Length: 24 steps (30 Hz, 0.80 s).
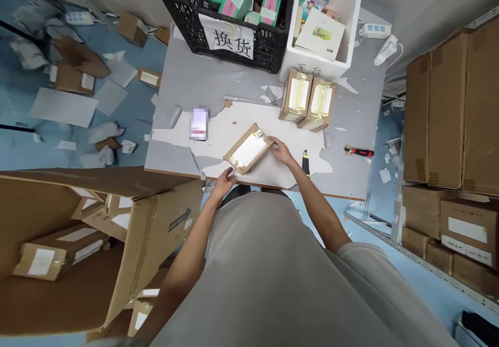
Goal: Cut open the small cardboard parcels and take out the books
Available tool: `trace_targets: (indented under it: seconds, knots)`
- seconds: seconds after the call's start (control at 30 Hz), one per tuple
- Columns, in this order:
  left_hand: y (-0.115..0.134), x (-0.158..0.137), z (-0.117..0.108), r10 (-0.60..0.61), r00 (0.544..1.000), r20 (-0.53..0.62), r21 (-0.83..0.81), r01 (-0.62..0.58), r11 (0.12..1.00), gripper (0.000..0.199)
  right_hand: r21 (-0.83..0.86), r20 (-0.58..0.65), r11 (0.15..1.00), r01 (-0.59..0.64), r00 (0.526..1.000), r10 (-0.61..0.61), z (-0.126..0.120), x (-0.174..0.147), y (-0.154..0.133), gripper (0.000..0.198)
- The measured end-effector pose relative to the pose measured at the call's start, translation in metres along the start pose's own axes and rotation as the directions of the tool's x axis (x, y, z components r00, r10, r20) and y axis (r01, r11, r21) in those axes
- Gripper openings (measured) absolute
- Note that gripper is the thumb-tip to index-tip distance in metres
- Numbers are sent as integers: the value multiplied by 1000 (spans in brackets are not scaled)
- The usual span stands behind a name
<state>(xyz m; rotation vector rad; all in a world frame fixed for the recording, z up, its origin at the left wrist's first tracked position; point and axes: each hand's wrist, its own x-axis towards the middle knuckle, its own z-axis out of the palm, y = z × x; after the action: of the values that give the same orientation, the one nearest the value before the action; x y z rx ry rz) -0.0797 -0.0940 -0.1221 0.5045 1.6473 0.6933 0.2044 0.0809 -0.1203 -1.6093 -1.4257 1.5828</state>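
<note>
**Small taped parcel at table front, right hand on its corner**

One flat brown parcel (pixel 249 150) is seen lying aslant on the torn white sheet (pixel 218 152) that covers part of the grey table (pixel 358 120), label side up, near the front edge. Its right-hand corner is grasped, as far as can be judged, by the fingers and thumb of the right hand (pixel 282 152). Nothing is held by the left hand (pixel 224 184); its loosely curled fingers are placed just beside the lower left corner, and whether contact is made cannot be told.

Handling, as judged: the parcel is best steadied at both ends, so that it is not pivoted about the one gripped corner. Pressure should be kept on the firm edges and off the label, and the tape should not be scuffed. The yellow-and-black knife (pixel 306 163) lies close by the right forearm; whether its blade is extended cannot be made out, so sideways sweeps are best avoided. Room should also be left before the two upright cartons (pixel 297 96) behind.
</note>
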Motion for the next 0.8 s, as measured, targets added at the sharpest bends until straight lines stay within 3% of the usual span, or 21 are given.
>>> trace_targets:
  seconds: [0.13,0.27,0.4,0.53,0.67,0.8]
  knots:
    - [0,7,4,89,994,64,-23,-87,996,84,57,-30,998,-39,999,41,8,-39,19,65]
    - [-3,13,-7,114,993,1,27,-114,993,83,50,-39,987,-150,988,152,22,-93,42,78]
    - [-3,19,-22,142,990,-9,100,-141,985,69,81,-37,974,-210,976,213,35,-130,54,82]
    - [11,25,-31,210,977,31,69,-212,975,54,174,-101,974,-147,981,166,37,-140,47,72]
    - [32,37,-27,246,968,46,19,-247,969,61,247,-135,968,-41,988,76,28,-131,29,68]
    - [39,49,-16,211,974,83,49,-215,975,63,221,-173,969,-114,973,154,19,-122,26,63]
